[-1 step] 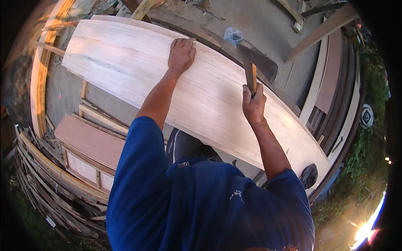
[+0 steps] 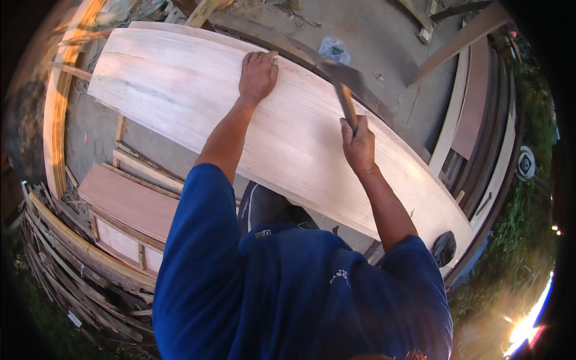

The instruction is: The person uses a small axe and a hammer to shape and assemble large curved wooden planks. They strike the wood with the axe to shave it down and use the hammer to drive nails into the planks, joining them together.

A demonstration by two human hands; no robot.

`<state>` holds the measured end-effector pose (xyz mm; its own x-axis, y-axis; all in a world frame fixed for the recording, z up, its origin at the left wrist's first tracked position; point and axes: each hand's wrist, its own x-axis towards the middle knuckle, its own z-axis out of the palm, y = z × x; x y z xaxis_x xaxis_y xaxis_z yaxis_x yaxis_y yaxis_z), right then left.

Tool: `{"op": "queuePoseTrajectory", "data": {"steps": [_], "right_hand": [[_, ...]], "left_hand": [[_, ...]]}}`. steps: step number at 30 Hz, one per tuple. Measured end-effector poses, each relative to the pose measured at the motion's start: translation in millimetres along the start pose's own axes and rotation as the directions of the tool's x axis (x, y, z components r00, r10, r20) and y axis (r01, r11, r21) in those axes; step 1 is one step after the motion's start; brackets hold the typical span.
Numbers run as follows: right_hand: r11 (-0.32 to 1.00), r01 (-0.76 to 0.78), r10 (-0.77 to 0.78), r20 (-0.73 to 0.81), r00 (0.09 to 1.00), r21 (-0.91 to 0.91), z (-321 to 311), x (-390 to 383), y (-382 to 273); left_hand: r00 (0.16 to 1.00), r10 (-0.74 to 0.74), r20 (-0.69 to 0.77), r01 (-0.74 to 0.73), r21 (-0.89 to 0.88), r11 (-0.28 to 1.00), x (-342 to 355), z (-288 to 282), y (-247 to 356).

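A long pale wooden panel (image 2: 198, 90) stretches across in front of me, from far left to near right. My left hand (image 2: 258, 77) is at its far edge with fingers curled over the rim; the fingertips are hidden. My right hand (image 2: 360, 147) is closed around the wooden handle of a hatchet (image 2: 346, 102), over the panel's right half. The hatchet's broad dark head, smeared by motion, is raised near the far edge.
Below left lies a pinkish-brown board (image 2: 129, 195) on a frame, beside stacked wood strips (image 2: 78, 264). A black bag (image 2: 444, 249) touches the panel's near right end. A clear plastic bag (image 2: 335, 50) lies on the ground beyond. Long planks (image 2: 471, 114) stand at right.
The hatchet head has swung left and away from me, now blurred. My right hand has shifted slightly left and up; my left hand stays nearly in place.
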<state>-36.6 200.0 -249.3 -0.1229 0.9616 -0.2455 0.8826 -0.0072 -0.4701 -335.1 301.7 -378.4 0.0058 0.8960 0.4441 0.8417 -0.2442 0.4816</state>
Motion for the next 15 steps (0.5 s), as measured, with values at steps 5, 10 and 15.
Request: {"op": "queuePoseTrajectory", "data": {"steps": [5, 10, 15], "right_hand": [[0.981, -0.063, 0.103, 0.212, 0.972, -0.186, -7.4, 4.5, -4.8], [0.985, -0.081, 0.114, 0.229, 0.967, -0.151, 16.3, 2.1, 1.7], [0.986, -0.132, 0.154, 0.244, 0.957, -0.103, 40.2, 1.3, 5.4]], "left_hand": [[0.999, -0.050, 0.012, 0.049, 0.070, 0.996, -1.4, 8.5, -0.9], [0.998, -0.059, 0.031, 0.056, 0.096, 0.994, -2.3, 0.5, 1.9], [0.998, -0.061, 0.029, 0.059, 0.058, 0.997, 2.6, 2.9, 2.9]]}}
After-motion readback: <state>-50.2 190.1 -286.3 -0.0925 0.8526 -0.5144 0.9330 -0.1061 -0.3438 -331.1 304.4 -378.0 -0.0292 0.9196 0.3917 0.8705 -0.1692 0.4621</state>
